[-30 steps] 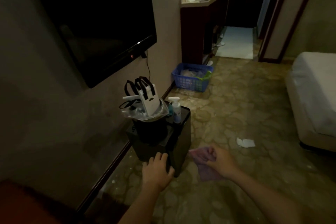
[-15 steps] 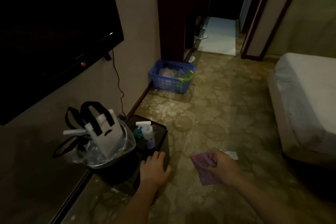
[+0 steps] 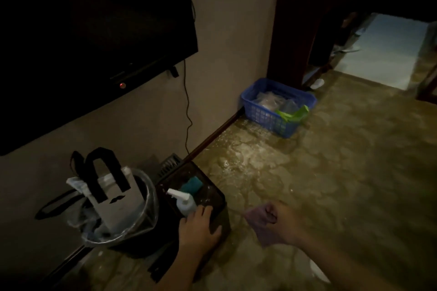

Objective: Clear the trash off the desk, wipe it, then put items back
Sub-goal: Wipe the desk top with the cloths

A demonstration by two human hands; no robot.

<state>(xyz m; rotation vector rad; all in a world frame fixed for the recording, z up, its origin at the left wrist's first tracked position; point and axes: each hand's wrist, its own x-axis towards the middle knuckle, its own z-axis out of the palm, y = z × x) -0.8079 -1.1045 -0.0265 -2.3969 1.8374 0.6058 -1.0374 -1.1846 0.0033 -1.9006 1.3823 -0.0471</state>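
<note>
One feed only on my end: wide-angle head cam, pitched forward and down along the wall point(image 3: 224, 42). Left hand point(image 3: 199, 227) and right hand point(image 3: 281, 224) sit close at the bottom edge, black box point(image 3: 212, 194) and bin point(image 3: 151, 196) right under me lower left. TV point(image 3: 94, 30) fills upper left; blue basket point(image 3: 264, 116) and doorway point(image 3: 383, 49) are far off, upper right.

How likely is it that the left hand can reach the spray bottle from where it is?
Probably yes. The left hand rests on the black box, fingertips right beside the spray bottle, with nothing between them.
</note>
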